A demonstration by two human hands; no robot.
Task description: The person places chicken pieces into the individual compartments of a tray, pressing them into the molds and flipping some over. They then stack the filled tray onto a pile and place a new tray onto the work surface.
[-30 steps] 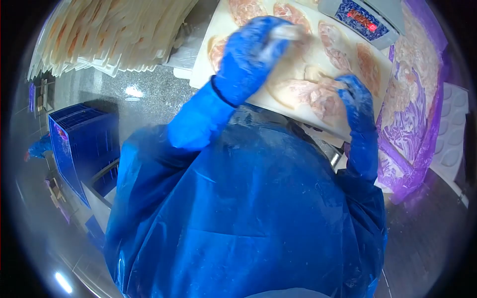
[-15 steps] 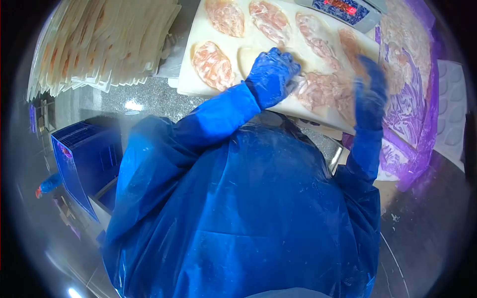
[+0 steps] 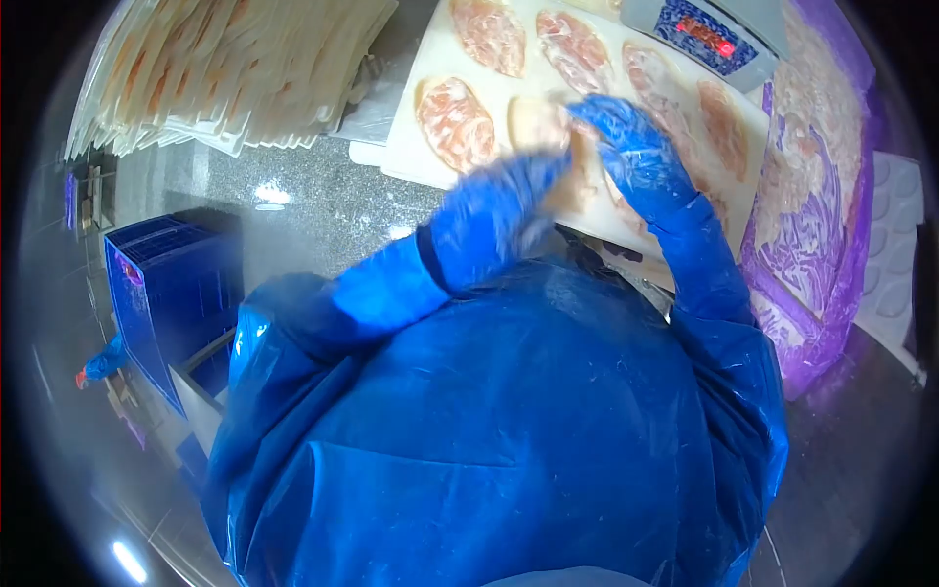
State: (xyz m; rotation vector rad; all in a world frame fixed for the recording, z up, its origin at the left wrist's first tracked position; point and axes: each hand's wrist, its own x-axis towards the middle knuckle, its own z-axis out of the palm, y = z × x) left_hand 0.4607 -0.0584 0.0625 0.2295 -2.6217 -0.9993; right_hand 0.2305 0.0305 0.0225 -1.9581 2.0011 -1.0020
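Note:
Blue gloves cover both hands. My right hand [image 3: 641, 152] reaches over the white moulded tray [image 3: 396, 161], its fingers curled to the left around a blurred piece of raw chicken [image 3: 575, 176]. Close to its left side is my left hand [image 3: 499, 210], at the tray's near edge and smeared by motion; its fingers do not show clearly. Just beyond the hands, a middle hollow holds a pale pink chicken portion [image 3: 533, 122]. Flattened chicken portions fill other oval hollows, among them a front-left portion [image 3: 457, 125] and a back-left portion [image 3: 487, 37].
A scale [image 3: 704, 39] with a lit red display stands behind the tray. To the right lies a purple plastic liner [image 3: 851, 225] with a mass of raw meat [image 3: 797, 127]. Stacked white trays [image 3: 215, 68] stand at the back left, above a blue crate [image 3: 176, 293].
My right hand has swung left from beside the meat in the purple liner to the tray's middle. My left hand has drawn back toward me and left. The whole view has shifted slightly.

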